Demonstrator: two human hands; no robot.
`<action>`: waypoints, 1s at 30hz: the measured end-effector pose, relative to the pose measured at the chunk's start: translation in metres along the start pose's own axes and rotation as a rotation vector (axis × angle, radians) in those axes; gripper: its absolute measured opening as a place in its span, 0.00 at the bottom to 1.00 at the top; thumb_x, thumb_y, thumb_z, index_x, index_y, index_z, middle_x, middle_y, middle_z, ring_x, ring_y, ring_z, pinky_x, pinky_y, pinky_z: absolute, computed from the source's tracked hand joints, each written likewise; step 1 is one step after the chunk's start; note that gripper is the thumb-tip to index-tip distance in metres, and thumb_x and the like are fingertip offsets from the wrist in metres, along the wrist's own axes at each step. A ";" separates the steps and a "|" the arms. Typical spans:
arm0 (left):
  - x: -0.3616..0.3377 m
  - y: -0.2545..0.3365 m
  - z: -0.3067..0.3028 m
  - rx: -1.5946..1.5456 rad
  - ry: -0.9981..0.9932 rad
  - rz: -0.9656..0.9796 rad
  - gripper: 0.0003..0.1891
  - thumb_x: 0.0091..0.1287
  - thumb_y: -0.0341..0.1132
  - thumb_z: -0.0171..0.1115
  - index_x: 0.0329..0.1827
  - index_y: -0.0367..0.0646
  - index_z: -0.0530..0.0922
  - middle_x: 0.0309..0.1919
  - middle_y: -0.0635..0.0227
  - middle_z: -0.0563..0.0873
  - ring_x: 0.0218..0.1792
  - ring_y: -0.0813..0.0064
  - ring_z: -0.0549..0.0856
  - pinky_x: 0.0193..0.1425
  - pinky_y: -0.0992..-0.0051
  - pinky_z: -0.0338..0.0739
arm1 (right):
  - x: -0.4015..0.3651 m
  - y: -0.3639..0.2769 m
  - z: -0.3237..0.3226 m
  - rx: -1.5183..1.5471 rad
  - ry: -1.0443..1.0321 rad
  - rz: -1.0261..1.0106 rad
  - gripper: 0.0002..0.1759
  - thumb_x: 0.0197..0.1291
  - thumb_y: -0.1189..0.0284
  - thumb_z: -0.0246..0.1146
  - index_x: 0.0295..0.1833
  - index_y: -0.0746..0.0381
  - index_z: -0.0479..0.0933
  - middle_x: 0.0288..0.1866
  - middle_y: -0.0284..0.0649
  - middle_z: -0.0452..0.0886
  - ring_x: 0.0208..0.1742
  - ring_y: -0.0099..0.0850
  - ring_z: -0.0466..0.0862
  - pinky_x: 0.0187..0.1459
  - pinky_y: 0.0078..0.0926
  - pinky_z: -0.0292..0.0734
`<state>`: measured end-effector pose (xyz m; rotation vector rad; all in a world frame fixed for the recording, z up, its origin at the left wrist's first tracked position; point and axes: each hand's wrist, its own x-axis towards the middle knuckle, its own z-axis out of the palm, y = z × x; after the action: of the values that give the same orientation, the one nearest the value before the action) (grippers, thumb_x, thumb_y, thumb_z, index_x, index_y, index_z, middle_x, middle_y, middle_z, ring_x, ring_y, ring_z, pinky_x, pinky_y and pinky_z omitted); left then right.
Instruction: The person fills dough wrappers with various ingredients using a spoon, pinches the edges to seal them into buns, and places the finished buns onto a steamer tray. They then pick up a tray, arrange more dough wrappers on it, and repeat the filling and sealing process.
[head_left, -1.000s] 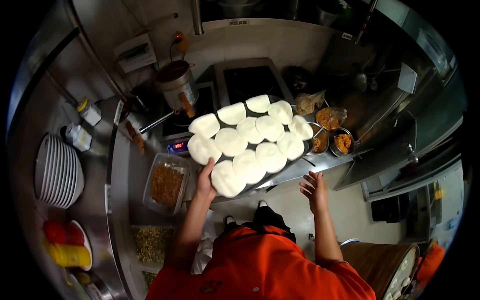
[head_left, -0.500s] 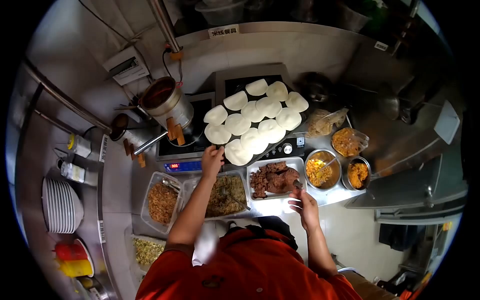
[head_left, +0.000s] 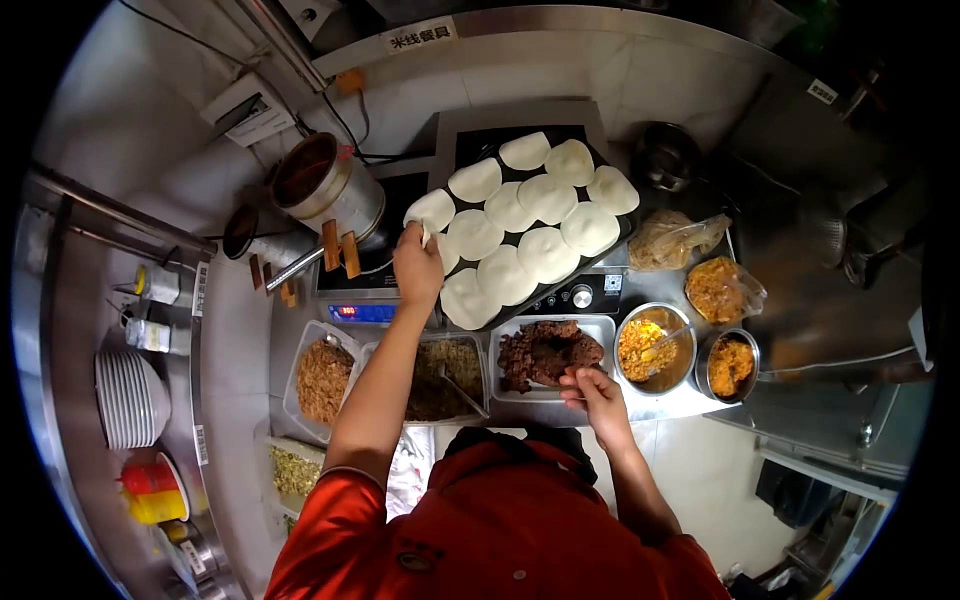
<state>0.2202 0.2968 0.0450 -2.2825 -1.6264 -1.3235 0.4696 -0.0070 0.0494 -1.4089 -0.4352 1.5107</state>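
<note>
A dark tray [head_left: 628, 232] loaded with several flat white buns [head_left: 515, 205] rests tilted over the induction cooker [head_left: 585, 296]. My left hand [head_left: 418, 265] reaches forward and grips the tray at its left edge, beside the nearest buns. My right hand [head_left: 592, 388] hovers close to my body with its fingers bunched at the front rim of a steel tray of brown meat [head_left: 545, 352]. I cannot make out anything between those fingers.
A steel pot [head_left: 325, 185] with wooden handles stands left of the buns. Along the counter front sit tubs of fillings [head_left: 325, 380], a corn bowl [head_left: 650, 345], an orange-filling bowl [head_left: 730, 365] and bagged food [head_left: 720, 290]. Stacked plates [head_left: 130, 400] and sauce bottles [head_left: 150, 490] are far left.
The bun tray has moved from over the counter's edge forward onto the cooker, my left hand still on it. My right hand has dropped from the air to the meat tray's rim.
</note>
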 end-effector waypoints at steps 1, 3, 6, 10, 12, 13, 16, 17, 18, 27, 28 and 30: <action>0.003 0.011 -0.001 -0.104 -0.073 -0.198 0.13 0.70 0.29 0.69 0.37 0.37 0.69 0.26 0.58 0.75 0.27 0.65 0.79 0.32 0.59 0.72 | 0.003 -0.001 -0.001 0.000 -0.004 0.001 0.19 0.81 0.63 0.57 0.61 0.68 0.79 0.52 0.42 0.88 0.45 0.25 0.87 0.47 0.20 0.82; 0.004 0.015 -0.001 -0.350 -0.184 -0.519 0.11 0.73 0.28 0.66 0.44 0.40 0.69 0.42 0.53 0.84 0.43 0.61 0.87 0.41 0.62 0.80 | 0.006 -0.003 0.000 -0.037 -0.035 -0.021 0.19 0.80 0.64 0.58 0.62 0.69 0.78 0.52 0.42 0.88 0.45 0.25 0.87 0.48 0.21 0.82; 0.009 0.041 -0.015 -1.331 -0.001 -1.000 0.09 0.75 0.28 0.64 0.46 0.44 0.70 0.43 0.63 0.85 0.47 0.72 0.88 0.47 0.66 0.85 | 0.009 -0.015 0.009 -0.066 -0.060 -0.093 0.17 0.80 0.67 0.57 0.62 0.69 0.78 0.52 0.42 0.88 0.45 0.26 0.87 0.50 0.24 0.84; 0.002 0.072 -0.050 -1.644 -0.240 -1.148 0.11 0.74 0.27 0.65 0.53 0.42 0.72 0.49 0.62 0.87 0.51 0.69 0.88 0.56 0.68 0.85 | 0.019 -0.044 0.036 -0.087 -0.140 -0.093 0.23 0.80 0.62 0.57 0.68 0.69 0.74 0.58 0.46 0.86 0.50 0.30 0.88 0.53 0.27 0.85; -0.010 0.098 -0.070 -1.564 -0.326 -0.976 0.17 0.70 0.23 0.68 0.58 0.39 0.73 0.51 0.60 0.88 0.49 0.71 0.89 0.58 0.70 0.84 | 0.023 -0.058 0.055 0.184 -0.266 -0.128 0.28 0.81 0.60 0.56 0.75 0.68 0.69 0.64 0.48 0.82 0.56 0.34 0.86 0.55 0.29 0.85; -0.019 0.109 -0.079 -1.460 -0.371 -0.926 0.19 0.69 0.23 0.69 0.60 0.38 0.73 0.51 0.61 0.88 0.49 0.72 0.89 0.58 0.71 0.84 | 0.026 -0.062 0.062 0.221 -0.355 -0.133 0.32 0.82 0.58 0.54 0.78 0.69 0.63 0.69 0.50 0.78 0.61 0.37 0.84 0.57 0.32 0.85; -0.042 0.122 -0.115 -1.376 -0.494 -0.820 0.25 0.66 0.22 0.71 0.65 0.37 0.73 0.51 0.62 0.88 0.51 0.74 0.88 0.57 0.74 0.82 | 0.028 -0.062 0.082 0.149 -0.352 -0.107 0.23 0.80 0.63 0.58 0.68 0.70 0.75 0.59 0.43 0.85 0.57 0.30 0.86 0.58 0.32 0.85; -0.047 0.122 -0.129 -1.394 -0.566 -0.891 0.28 0.67 0.22 0.70 0.69 0.36 0.71 0.54 0.62 0.87 0.53 0.74 0.87 0.58 0.74 0.81 | 0.021 -0.071 0.097 0.027 -0.238 -0.175 0.19 0.79 0.65 0.61 0.61 0.69 0.80 0.51 0.39 0.88 0.50 0.26 0.87 0.52 0.28 0.87; -0.053 0.123 -0.141 -1.450 -0.556 -0.878 0.29 0.69 0.23 0.68 0.73 0.36 0.69 0.55 0.63 0.87 0.55 0.74 0.86 0.59 0.74 0.81 | 0.018 -0.074 0.105 0.013 -0.255 -0.157 0.19 0.79 0.65 0.61 0.61 0.69 0.80 0.51 0.39 0.88 0.50 0.26 0.87 0.52 0.28 0.87; -0.102 0.085 -0.212 -1.380 -0.530 -1.235 0.24 0.73 0.33 0.69 0.68 0.35 0.75 0.55 0.63 0.86 0.49 0.72 0.89 0.54 0.71 0.85 | 0.002 -0.054 0.155 -0.380 -0.354 -0.314 0.17 0.77 0.64 0.64 0.55 0.68 0.85 0.37 0.35 0.89 0.37 0.20 0.85 0.38 0.22 0.82; -0.106 0.083 -0.216 -1.391 -0.525 -1.239 0.24 0.73 0.33 0.69 0.68 0.35 0.75 0.55 0.63 0.86 0.49 0.72 0.89 0.54 0.71 0.85 | -0.001 -0.052 0.159 -0.524 -0.349 -0.463 0.17 0.77 0.65 0.64 0.56 0.68 0.84 0.35 0.36 0.89 0.36 0.20 0.84 0.39 0.24 0.82; -0.115 0.079 -0.222 -1.515 -0.463 -1.223 0.22 0.73 0.33 0.68 0.67 0.36 0.75 0.53 0.63 0.87 0.50 0.72 0.89 0.54 0.70 0.85 | -0.017 -0.060 0.172 -0.573 -0.323 -0.378 0.17 0.71 0.68 0.69 0.58 0.68 0.84 0.44 0.42 0.89 0.43 0.27 0.86 0.46 0.30 0.81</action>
<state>0.1380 0.0684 0.1441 -1.7642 -3.1003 -3.4021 0.3362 0.0663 0.1518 -1.3929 -1.3413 1.3496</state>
